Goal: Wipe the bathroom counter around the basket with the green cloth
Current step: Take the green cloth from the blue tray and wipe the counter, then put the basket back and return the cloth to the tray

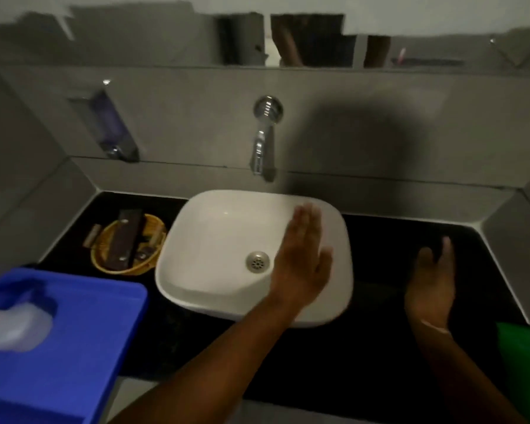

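A yellow woven basket (103, 264) holding a dark flat case and small items sits on the black counter (377, 240), left of the white basin. The green cloth (523, 359) lies at the counter's front right edge, partly cut off by the frame. My left hand (303, 258) hovers flat over the basin's right side, fingers spread, holding nothing. My right hand (432, 283) is over the bare counter right of the basin, open and empty, just left of the green cloth and not touching it.
A white vessel basin (196, 286) with a metal drain fills the counter's middle under a wall tap (262, 142). A blue plastic tray (83, 338) with a white spray bottle (16, 325) stands at the front left. A soap dispenser (110, 127) hangs on the left wall.
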